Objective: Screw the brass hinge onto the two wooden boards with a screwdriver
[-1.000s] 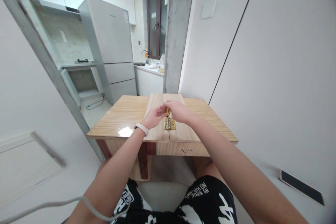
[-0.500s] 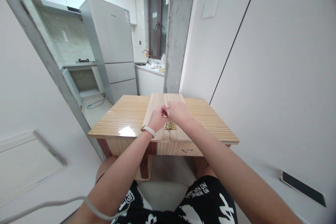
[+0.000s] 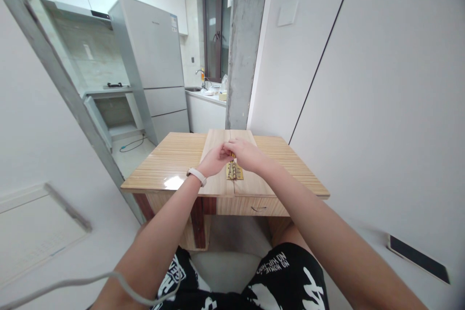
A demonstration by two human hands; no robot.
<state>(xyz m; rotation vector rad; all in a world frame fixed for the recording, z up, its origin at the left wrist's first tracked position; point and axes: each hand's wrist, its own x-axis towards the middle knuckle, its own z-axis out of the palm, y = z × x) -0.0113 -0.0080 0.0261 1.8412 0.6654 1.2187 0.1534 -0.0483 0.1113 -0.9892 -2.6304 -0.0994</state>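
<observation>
Over two pale wooden boards (image 3: pixel 218 181) laid side by side, my left hand (image 3: pixel 215 160) and my right hand (image 3: pixel 246 154) meet with fingertips pinched together. Between them shows a small yellow-gold piece (image 3: pixel 233 154), mostly covered by the fingers, so its kind is unclear. Just below the fingers, a brass hinge (image 3: pixel 234 171) lies opened flat across the seam of the boards, near their front end. Holes or screws dot its leaves, too small to tell apart. A pale band is on my left wrist.
The boards rest on a wood-grain table (image 3: pixel 156 164) with a drawer (image 3: pixel 258 208) in its front. A wall (image 3: pixel 363 106) stands close on the right, with a phone-like dark slab (image 3: pixel 417 257) at lower right. A pale cable (image 3: pixel 83 281) crosses at lower left. Behind is a fridge (image 3: pixel 152 48).
My left hand has shifted slightly left and turned, and my right fingers have come over its fingertips. The yellow-gold piece now shows between them, and more of the hinge is uncovered.
</observation>
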